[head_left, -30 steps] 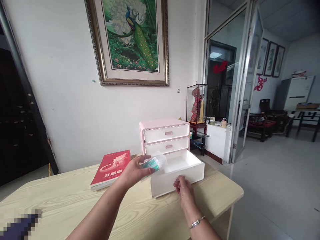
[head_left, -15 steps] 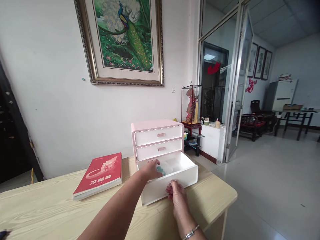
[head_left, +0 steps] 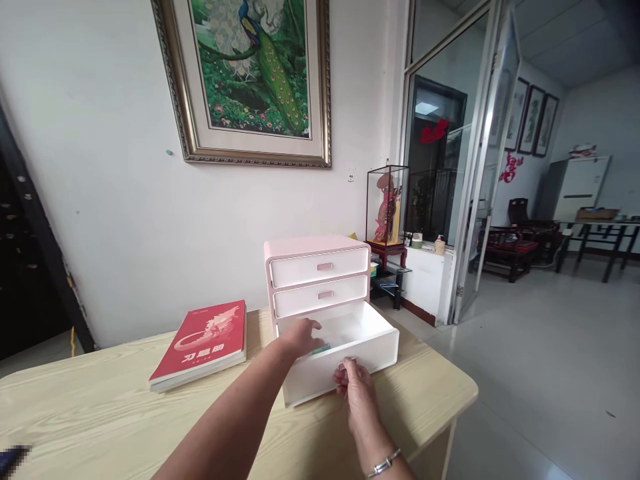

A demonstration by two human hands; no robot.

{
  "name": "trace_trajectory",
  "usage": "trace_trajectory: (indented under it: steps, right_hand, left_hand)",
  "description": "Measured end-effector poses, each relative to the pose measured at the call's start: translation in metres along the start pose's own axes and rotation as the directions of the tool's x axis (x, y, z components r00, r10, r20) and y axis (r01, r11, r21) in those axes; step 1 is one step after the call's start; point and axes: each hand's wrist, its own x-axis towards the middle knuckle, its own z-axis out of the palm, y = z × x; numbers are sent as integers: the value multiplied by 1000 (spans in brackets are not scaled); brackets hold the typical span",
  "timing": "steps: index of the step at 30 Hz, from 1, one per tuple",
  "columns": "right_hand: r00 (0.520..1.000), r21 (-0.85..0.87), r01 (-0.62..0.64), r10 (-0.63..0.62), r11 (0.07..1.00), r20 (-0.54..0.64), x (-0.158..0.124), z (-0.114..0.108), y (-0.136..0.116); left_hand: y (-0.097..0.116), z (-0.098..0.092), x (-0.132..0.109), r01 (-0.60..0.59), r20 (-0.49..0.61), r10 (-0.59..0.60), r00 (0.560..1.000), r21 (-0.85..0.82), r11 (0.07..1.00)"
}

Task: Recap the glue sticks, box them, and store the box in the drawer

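Note:
A small pink drawer cabinet [head_left: 317, 245] with white drawer fronts stands on the wooden table, and its bottom drawer [head_left: 345, 370] is pulled out. My left hand [head_left: 301, 337] reaches over the drawer's front edge into its left part. Its visible fingers are apart, the rest hidden behind the hand. Just below them, partly covered by the drawer front, lies a green thing [head_left: 321, 349] whose kind I cannot make out. My right hand [head_left: 354, 380], with a silver bracelet at the wrist, is closed on the pink handle of this drawer.
A thick red book [head_left: 205, 340] lies on the table [head_left: 90, 413], left of the cabinet. The table's right edge drops to a tiled floor. A dark blurred object [head_left: 13, 460] shows at the lower left corner. Behind stands a glass case [head_left: 387, 207] holding a figurine.
The teal-green thing that was at my left fingertips now sits lower in the drawer, apart from the visible fingers. My right hand keeps its hold on the handle. The view has shifted slightly.

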Motion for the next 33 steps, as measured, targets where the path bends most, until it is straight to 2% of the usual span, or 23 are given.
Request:
trace_trajectory:
  steps: [3, 5, 7, 9, 12, 15, 17, 19, 25, 33]
  right_hand:
    - [1000, 28, 8, -9, 1000, 26, -2, -2, -1]
    - [998, 41, 11, -13, 999, 56, -4, -3, -2]
    - [996, 49, -7, 3, 999, 84, -6, -3, -3]
    - [996, 57, -22, 17, 998, 87, -7, -4, -2]
    - [998, 52, -19, 16, 998, 55, -7, -3, 0]
    - [998, 43, -18, 16, 999, 53, -3, -1, 2]
    - [997, 52, -33, 29, 998, 65, 3, 3, 2]
    - [997, 66, -56, 52, 996, 65, 11, 10, 2]
    - [997, -29, -69, 70, 997, 30, 43, 43, 1]
    - [997, -48, -74, 74, 996, -6, 75, 82, 6]
  left_hand:
    - [-2, -18, -32, -10, -186, -8, 982, -97, 995]
    - [-16, -26, -63, -6, -275, -32, 961, -137, 991]
    - [-43, -29, -100, -11, -390, -64, 919, -185, 983]
    - [-78, -28, -139, 32, -447, -107, 888, -174, 984]
    - [-132, -24, -190, 149, -447, -196, 873, -137, 979]
    - [-166, -21, -221, 321, -418, -347, 839, -134, 938]
    - [-174, -19, -228, 361, -396, -388, 832, -144, 922]
    - [-173, -17, -227, 350, -379, -380, 844, -148, 925]
    - [-160, -10, -217, 207, -340, -240, 910, -130, 970]
    - [-166, -15, -219, 234, -323, -283, 903, -182, 955]
